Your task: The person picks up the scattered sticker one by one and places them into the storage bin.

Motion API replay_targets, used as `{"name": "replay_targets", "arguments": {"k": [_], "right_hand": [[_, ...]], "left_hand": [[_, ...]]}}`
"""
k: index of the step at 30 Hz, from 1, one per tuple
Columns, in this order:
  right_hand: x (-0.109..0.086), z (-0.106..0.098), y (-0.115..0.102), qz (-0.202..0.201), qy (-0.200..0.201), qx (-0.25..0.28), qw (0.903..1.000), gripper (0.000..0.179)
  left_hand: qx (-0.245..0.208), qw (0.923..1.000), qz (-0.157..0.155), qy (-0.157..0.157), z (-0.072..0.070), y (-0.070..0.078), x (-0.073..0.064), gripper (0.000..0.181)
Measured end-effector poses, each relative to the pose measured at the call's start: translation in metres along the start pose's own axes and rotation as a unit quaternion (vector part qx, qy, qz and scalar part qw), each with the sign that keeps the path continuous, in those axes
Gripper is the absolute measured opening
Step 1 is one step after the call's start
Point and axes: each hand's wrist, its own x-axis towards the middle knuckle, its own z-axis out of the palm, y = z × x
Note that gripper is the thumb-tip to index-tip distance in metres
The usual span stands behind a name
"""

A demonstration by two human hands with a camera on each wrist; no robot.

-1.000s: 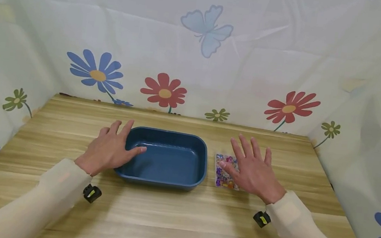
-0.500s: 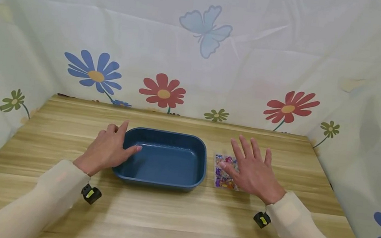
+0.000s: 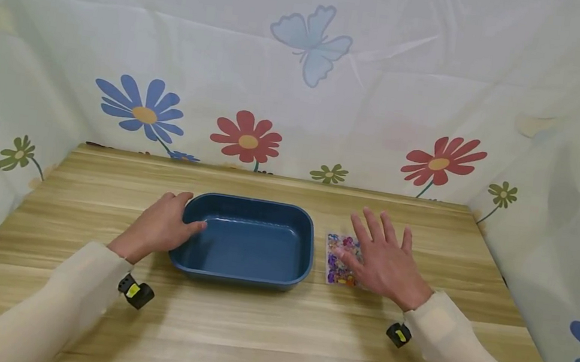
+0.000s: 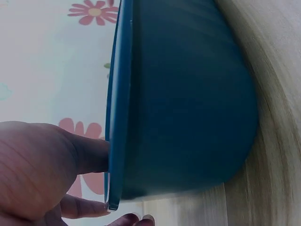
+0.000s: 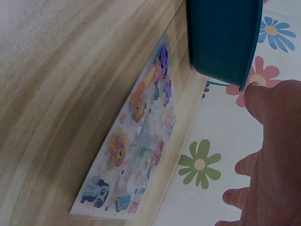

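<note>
A dark blue rectangular plastic basin [image 3: 245, 254] with rounded corners stands on the table, its inside bare. At its left end is my left hand [image 3: 159, 225], thumb over the inside and fingers by the outer left corner. In the left wrist view, one fingertip meets the basin's rim [image 4: 120, 94]; the thumb tip is hidden behind it. My right hand [image 3: 388, 268] hovers with spread fingers over a flat clear packet [image 3: 336, 265] of colourful cartoon stickers, covering its right part. The right wrist view shows the sticker packet [image 5: 136, 141] lying flat, apart from the hand.
The wood-grain table [image 3: 259, 340] carries the basin and packet side by side. A white fabric backdrop [image 3: 203, 43] printed with flowers and a butterfly closes off the back and both sides. A black strap piece [image 3: 135, 292] hangs at the left wrist.
My left hand has shifted left and lowered towards the basin's left rim, its fingers drawing in from a wider spread. The right hand stays nearly still above the packet. Basin and packet hold their places.
</note>
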Motion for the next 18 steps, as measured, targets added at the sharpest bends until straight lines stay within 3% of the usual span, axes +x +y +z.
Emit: {"name": "replay_targets", "arguments": {"k": [18], "right_hand": [[-0.0013, 0.0025, 0.0028, -0.003, -0.008, 0.005, 1.0000, 0.080]], "left_hand": [[-0.040, 0.9992, -0.001, 0.000, -0.0040, -0.0049, 0.0044, 0.071]]}}
